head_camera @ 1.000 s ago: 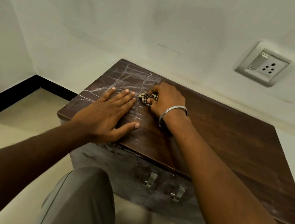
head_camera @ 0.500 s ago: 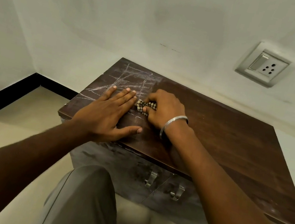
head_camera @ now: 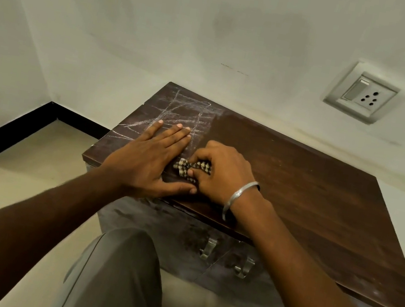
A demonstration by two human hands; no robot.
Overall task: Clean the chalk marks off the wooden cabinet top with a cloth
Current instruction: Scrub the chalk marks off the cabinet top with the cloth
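Chalk marks [head_camera: 176, 113] lie beyond, left of cloth [head_camera: 192, 167], which right hand [head_camera: 222, 173] grips, fingers curled; left hand [head_camera: 148, 160], fingers straight, presses cabinet top [head_camera: 298, 184] left of cloth.

Here comes the right hand [head_camera: 222, 173], dragging the small black-and-cream checked cloth [head_camera: 192, 169] back across the dark brown wooden cabinet top [head_camera: 298, 186]. A second ago it was up beside the white chalk scribbles [head_camera: 176, 111]; now it's down close to the front edge. The cloth has slid along the left hand [head_camera: 149, 155], from its fingertips to its knuckles, and that hand's thumb now meets the right hand's fingers. Whether the chalk has thinned, can't tell.
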